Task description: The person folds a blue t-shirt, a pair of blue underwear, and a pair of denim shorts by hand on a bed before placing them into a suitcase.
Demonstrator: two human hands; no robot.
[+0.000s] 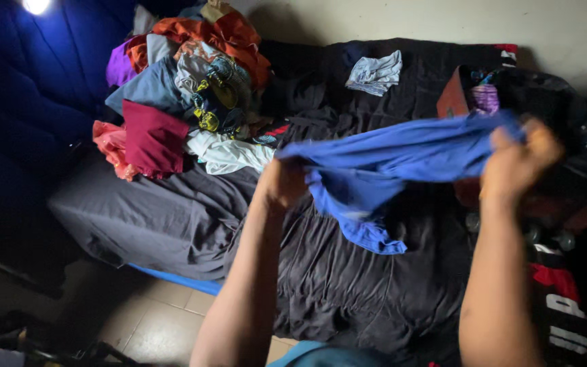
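Nearest the camera, two bare forearms rise from the bottom edge, above a strip of tiled floor [164, 326] at the lower left. The left hand [281, 182] is clenched on one end of a blue garment [382, 166], its fingers buried in the bunched cloth so that only the back of the hand shows. The right hand [519, 160] is closed on the other end, gripping the fabric in a fist, slightly higher than the left. Between the two hands the blue garment is stretched out in the air above the bed [171, 217], with a loose fold hanging down from its middle towards the dark sheet. The bed is covered with a rumpled dark grey sheet, and a blue edge of mattress shows below it near the floor. To the right of the right forearm lies dark clothing with red and white markings [562, 299]. Further back on the left side of the bed sits a heap of mixed clothes [185, 88], with maroon, orange, purple, white and patterned pieces. Beyond it, near the pale wall, a small crumpled light blue cloth [375, 73] lies on the dark bedding, well apart from the hands.
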